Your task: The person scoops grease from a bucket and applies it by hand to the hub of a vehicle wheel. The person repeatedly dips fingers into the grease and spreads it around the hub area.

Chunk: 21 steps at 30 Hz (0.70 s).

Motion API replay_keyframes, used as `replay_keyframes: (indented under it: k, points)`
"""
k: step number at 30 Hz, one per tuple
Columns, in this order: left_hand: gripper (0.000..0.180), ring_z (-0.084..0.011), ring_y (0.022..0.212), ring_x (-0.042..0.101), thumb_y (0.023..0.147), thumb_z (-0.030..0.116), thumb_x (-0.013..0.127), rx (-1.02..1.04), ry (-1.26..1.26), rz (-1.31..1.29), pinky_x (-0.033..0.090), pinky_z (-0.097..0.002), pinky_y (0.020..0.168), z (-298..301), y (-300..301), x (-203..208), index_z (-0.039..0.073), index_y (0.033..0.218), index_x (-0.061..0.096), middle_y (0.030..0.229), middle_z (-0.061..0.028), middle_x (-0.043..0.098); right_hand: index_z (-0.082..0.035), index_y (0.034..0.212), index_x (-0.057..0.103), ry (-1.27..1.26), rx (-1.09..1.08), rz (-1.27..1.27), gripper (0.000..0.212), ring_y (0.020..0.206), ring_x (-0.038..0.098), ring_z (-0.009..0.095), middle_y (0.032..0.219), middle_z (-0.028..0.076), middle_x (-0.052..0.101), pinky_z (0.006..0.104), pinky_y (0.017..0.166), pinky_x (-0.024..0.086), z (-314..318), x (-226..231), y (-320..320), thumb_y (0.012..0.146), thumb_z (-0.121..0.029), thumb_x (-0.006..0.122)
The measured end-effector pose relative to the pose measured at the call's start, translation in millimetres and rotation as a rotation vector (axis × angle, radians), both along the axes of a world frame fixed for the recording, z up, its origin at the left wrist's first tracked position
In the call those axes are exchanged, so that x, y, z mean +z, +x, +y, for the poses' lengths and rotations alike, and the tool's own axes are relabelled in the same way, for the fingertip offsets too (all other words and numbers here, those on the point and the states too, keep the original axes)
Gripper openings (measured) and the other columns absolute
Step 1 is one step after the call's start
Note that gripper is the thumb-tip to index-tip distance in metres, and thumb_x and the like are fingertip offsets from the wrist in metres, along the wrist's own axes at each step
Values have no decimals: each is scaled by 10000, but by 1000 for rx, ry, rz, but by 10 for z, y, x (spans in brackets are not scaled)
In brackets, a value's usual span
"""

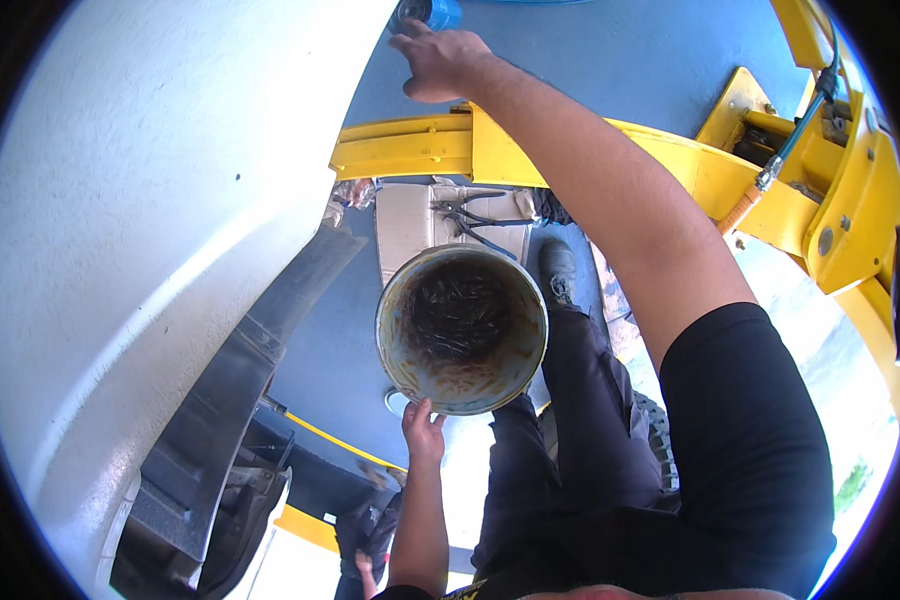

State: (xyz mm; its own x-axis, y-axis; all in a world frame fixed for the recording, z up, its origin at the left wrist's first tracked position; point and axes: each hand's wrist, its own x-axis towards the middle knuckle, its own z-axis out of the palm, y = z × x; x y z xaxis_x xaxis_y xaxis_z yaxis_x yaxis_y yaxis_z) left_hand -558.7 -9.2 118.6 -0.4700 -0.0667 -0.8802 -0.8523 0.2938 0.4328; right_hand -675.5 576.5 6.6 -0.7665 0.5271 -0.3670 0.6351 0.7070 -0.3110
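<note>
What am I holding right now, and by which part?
Your left hand holds the bucket by the near side of its rim. Your right hand is at the blue cylinder; whether it grips it can't be told.

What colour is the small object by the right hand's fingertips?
The small object is mainly blue; the head view shows it.

Bucket (pixel 470 388) in the middle, left hand (pixel 425 436) at its near rim, pliers (pixel 460 212) on cardboard (pixel 400 225) beyond, lift arm (pixel 520 155) behind that, vehicle panel (pixel 170 200) left, right hand (pixel 442 66) farthest forward.
</note>
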Motion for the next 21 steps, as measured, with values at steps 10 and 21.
replay_keyframes:
  k: [10,21]
  points:
    - [180,-195,1092,655,963,141,741,34,25,-4,549,-422,915,14,-44,-27,122,1049,583,1126,-48,687,-192,1674,288,-19,-23,-44,757,1314,660,317,1700,219,327,448,1006,606,-59,216,-14,993,-319,593]
    - [199,-168,1061,654,969,161,740,42,19,4,545,-370,852,88,-105,-15,121,1105,601,1155,-37,699,-102,1645,309,-86,-125,-28,796,1354,612,394,1677,302,310,466,1042,588,-93,260,-129,959,-331,641]
